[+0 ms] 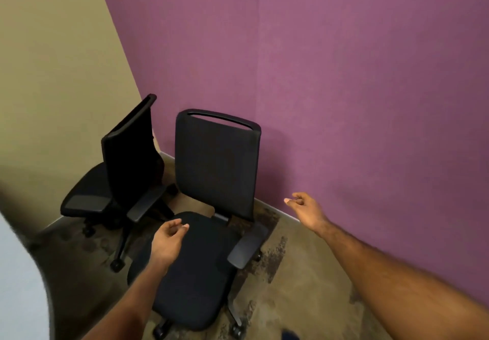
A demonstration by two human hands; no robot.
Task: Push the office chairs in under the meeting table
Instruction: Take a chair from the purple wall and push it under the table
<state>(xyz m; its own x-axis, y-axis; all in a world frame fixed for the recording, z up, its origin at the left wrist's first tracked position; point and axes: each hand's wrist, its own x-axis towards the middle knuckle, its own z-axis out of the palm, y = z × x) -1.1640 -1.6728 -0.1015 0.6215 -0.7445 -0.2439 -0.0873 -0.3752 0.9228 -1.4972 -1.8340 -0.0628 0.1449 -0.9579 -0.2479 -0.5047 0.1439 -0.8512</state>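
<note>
A black fabric office chair with armrests (211,181) stands at centre against the purple wall (344,75); a second black mesh-backed office chair (124,170) sits at its 9 o'clock. The left hand (166,244) hovers over the seat, loosely curled, holding nothing. The right hand (307,208), at 3 o'clock, is likewise empty and half-curled.

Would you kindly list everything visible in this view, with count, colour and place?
office chairs: two, black; nearer chair centre, facing the camera; farther chair left, in the corner
purple wall: one, right and centre
beige wall: one, left
floor: brownish, with dark stains
white surface: one, rounded edge, bottom left
hands: two, bare, empty; left hand over the nearer chair's seat, right hand before the purple wall
</note>
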